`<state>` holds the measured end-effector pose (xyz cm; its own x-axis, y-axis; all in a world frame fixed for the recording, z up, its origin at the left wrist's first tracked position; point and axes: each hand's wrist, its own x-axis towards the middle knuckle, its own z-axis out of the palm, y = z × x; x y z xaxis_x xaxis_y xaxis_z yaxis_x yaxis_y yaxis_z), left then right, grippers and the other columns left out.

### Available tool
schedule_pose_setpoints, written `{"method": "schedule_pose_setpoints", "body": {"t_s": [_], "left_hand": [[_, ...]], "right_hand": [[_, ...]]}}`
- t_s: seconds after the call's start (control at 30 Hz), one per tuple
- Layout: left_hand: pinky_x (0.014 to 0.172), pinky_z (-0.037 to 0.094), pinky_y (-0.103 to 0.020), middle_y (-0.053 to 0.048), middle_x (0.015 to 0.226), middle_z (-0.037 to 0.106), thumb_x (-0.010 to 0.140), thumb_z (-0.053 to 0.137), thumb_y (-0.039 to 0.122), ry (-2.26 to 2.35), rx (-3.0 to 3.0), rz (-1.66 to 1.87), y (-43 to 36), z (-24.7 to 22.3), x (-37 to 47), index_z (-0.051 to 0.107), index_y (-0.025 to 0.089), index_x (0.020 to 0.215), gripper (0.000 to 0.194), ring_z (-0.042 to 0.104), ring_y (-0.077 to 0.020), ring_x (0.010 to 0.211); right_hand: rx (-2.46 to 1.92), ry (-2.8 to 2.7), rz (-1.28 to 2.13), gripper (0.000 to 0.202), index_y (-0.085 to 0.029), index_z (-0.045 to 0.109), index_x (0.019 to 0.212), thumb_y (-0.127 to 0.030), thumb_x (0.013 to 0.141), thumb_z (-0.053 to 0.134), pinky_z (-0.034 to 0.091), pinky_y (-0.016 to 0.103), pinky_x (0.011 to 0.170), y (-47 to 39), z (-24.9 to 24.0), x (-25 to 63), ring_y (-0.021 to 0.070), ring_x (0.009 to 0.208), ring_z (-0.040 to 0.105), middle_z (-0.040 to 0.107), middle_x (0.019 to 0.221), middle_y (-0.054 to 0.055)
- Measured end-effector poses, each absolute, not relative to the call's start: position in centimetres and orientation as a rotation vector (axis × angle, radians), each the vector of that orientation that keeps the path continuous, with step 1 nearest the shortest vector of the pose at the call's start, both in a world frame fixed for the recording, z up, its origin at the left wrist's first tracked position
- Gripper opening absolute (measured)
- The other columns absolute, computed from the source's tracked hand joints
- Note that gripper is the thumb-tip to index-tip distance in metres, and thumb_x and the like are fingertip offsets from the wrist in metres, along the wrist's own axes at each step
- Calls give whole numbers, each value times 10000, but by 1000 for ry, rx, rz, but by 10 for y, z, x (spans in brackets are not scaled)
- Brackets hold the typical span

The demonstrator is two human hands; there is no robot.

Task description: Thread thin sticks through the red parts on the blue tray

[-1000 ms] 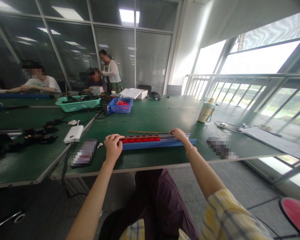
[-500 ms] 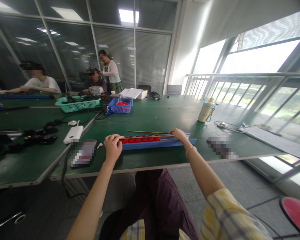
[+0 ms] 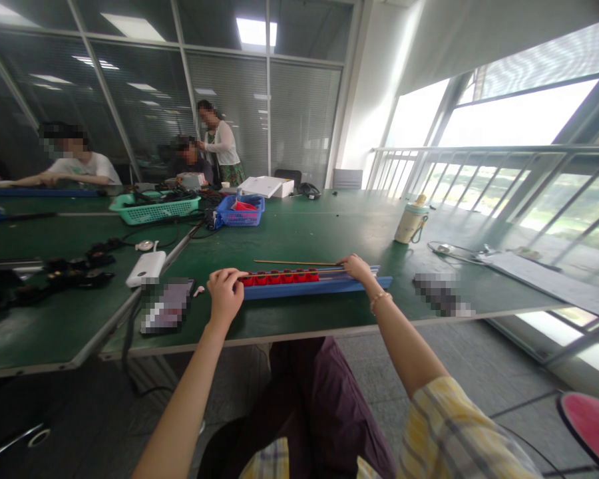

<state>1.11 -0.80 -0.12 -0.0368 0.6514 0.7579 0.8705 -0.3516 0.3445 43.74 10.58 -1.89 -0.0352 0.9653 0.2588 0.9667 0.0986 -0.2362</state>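
Observation:
A long blue rail (image 3: 299, 290) lies along the table's near edge, with a row of several red blocks (image 3: 279, 277) in its left and middle part. At the left end, my left hand (image 3: 224, 287) is closed, with its fingers at the end of the row; what they pinch is too small to make out. Toward the rail's right end, my right hand (image 3: 357, 267) has its fingers closed on a thin stick that runs left over the blocks. Behind the rail lies another thin wooden stick (image 3: 294, 263), its right end close to my right fingertips.
To the left are a phone (image 3: 168, 307), a white power bank (image 3: 146, 268) and black parts. Farther back stand a green basket (image 3: 154, 211) and a blue basket (image 3: 240, 218). A bottle (image 3: 410, 223) and a blurred object (image 3: 439, 294) are at the right. People are across the table.
The fingers of my right hand have shifted very slightly. My left hand, the rail and the red blocks look the same.

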Motion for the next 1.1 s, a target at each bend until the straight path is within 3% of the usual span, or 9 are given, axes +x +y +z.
{"method": "schedule_pose_setpoints", "body": {"t_s": [0.23,0.4,0.6,0.67,0.77,0.83,0.93,1.1], "left_hand": [[951,395,-437,-58,1048,679,856,474,134,-1607,-1996,-1342,-9,-2,12,754,270,975,333,504,-273,1072],[946,397,-437,-62,1040,675,858,470,131,-1606,-1998,-1337,-10,-1,12,754,269,972,335,507,-275,1073],[936,408,-437,-64,1037,676,860,478,139,-1617,-1997,-1335,-10,0,12,753,265,968,321,517,-274,1070],[934,409,-436,-64,1037,678,862,480,139,-1611,-1991,-1338,-10,0,12,753,264,967,318,517,-273,1069],[934,409,-435,-62,1038,680,857,484,132,-1603,-1991,-1333,-10,0,11,754,263,967,320,513,-273,1066],[933,409,-432,-62,1040,680,854,486,129,-1606,-1994,-1325,-10,0,11,755,262,970,322,514,-270,1063],[933,408,-432,-64,1039,679,858,484,133,-1611,-1988,-1327,-10,0,11,756,260,967,320,516,-270,1061],[937,406,-432,-64,1036,680,855,483,131,-1595,-1984,-1336,-9,-1,11,755,262,963,321,515,-271,1059]], "right_hand": [[-1839,-1990,33,370,-252,811,1038,-188,859,493,475,246,822,105,-20,437,212,985,633,736,960,89],[-1704,-1757,240,350,-210,809,934,-235,838,473,483,269,752,103,-14,436,196,818,640,740,847,69],[-1179,-1563,616,478,-150,716,1148,-456,811,571,473,280,682,85,2,444,169,734,602,721,840,69],[-1105,-1608,758,539,-144,707,1165,-527,796,625,472,287,710,77,8,444,172,748,603,716,799,63],[-1104,-1704,902,518,-144,759,1008,-597,771,671,476,312,800,67,17,442,180,778,611,723,785,68],[-1121,-1766,975,503,-147,777,921,-613,747,703,470,320,833,64,20,441,189,789,619,722,751,64],[-1126,-1818,1039,496,-155,794,945,-589,708,759,461,324,834,63,23,440,181,737,611,687,651,25],[-1165,-1846,1032,464,-176,817,890,-557,626,822,463,341,873,65,23,440,212,829,650,758,831,45]]}}
